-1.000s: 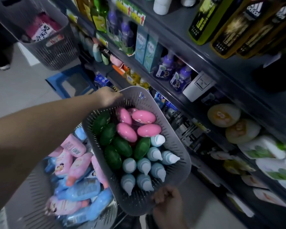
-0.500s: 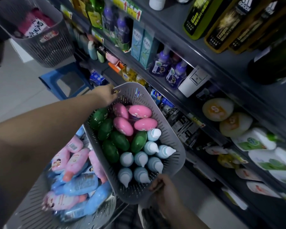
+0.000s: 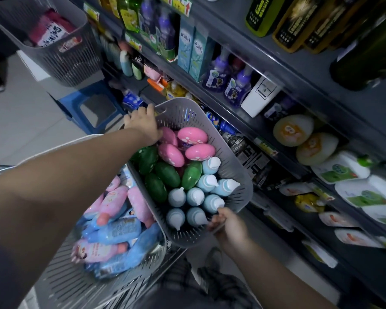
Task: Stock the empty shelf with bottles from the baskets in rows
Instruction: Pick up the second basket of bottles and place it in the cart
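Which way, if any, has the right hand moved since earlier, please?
Yes: the right hand, gripping the basket, has moved up the frame, closer to the shelved white box.

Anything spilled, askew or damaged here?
Nothing spilled or damaged. The grey basket is tilted between the left hand and right hand. Pink and blue bottles lie jumbled in the lower basket.

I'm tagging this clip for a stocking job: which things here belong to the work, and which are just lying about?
In the job:
- grey basket, held by left hand and right hand
- its pink bottles, green bottles, pale blue bottles
- lower basket

Lying about:
- blue stool
- purple pump bottles
- white carton
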